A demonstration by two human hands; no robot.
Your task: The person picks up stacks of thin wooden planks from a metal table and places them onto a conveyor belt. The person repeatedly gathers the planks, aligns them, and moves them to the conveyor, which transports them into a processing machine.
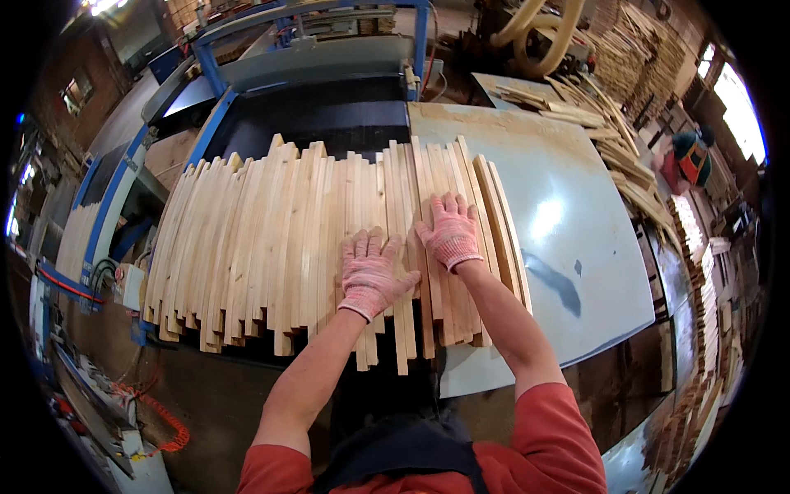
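A broad row of pale wooden strips [271, 239] lies side by side across a dark machine bed and onto a grey metal table. Their near and far ends are uneven. My left hand [372, 273], in a pink knitted glove, rests flat on the strips right of the row's middle, fingers spread and thumb out to the right. My right hand [451, 230], gloved alike, presses flat on strips farther right and a little farther away, fingers apart. A narrow gap shows between the strips near my right hand. Neither hand is wrapped around a strip.
The grey metal table [568, 239] extends to the right. Behind the row are the black machine bed [304, 115] and a blue frame [210, 70]. Loose wood [629, 177] is heaped at the far right, where another person [690, 158] is. A red coiled hose [169, 424] hangs lower left.
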